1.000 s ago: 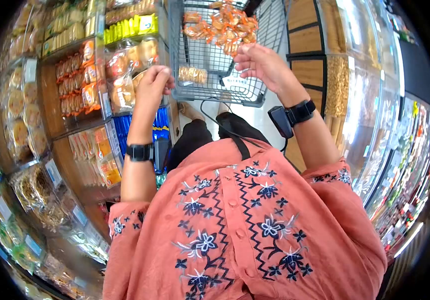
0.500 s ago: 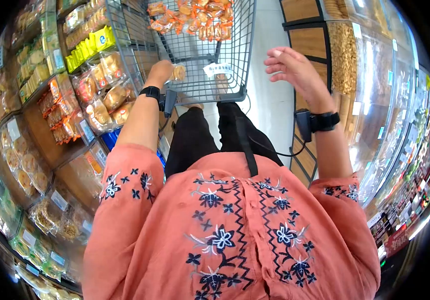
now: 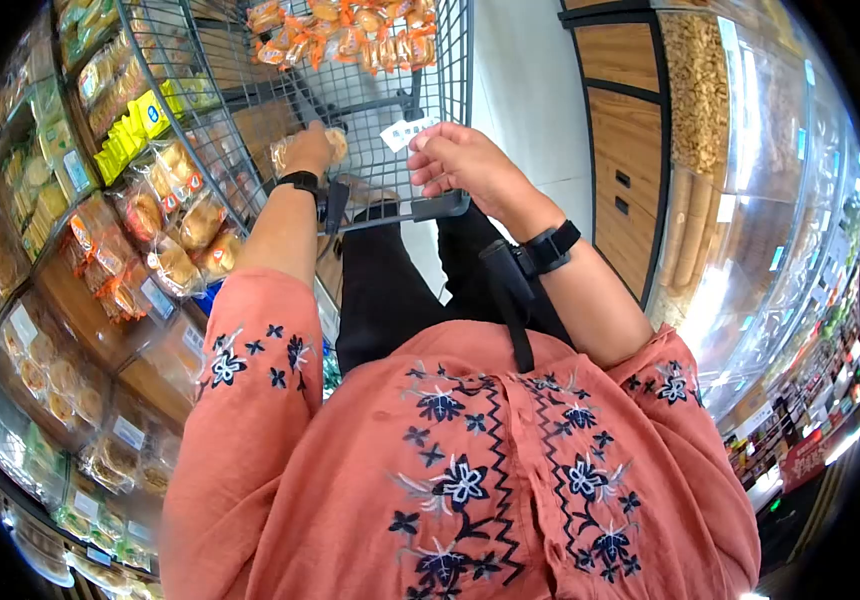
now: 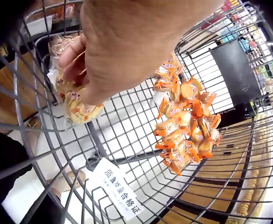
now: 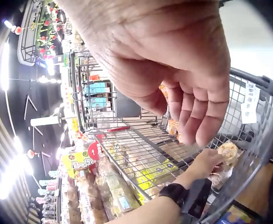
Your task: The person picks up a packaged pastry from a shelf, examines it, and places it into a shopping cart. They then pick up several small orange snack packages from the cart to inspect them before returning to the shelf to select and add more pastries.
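Observation:
Inside the wire shopping cart point(image 3: 470, 60), my left hand point(image 3: 308, 152) grips a clear-wrapped pack of round biscuits point(image 4: 83, 108). Its fingers curl over the pack by the cart's left side, and part of the pack is hidden behind them. My right hand point(image 3: 465, 168) hovers at the cart's near end, overlapping a white printed card point(image 4: 115, 189) in the head view. Its fingers are loosely bent and hold nothing. Farther forward in the cart lies a heap of small orange-and-clear wrapped pastries point(image 4: 188, 123).
Shelves with bagged breads point(image 3: 185, 225) and yellow packets point(image 3: 140, 130) stand close on the left. On the right are wooden cabinets point(image 3: 625, 170) and clear bulk bins point(image 3: 770, 180). Pale floor point(image 3: 520, 100) shows between the cart and the cabinets.
My left hand has gone from the shelf-side rim down into the cart and taken hold of the biscuit pack. The right hand swung out to the right, then came back over the cart's near end.

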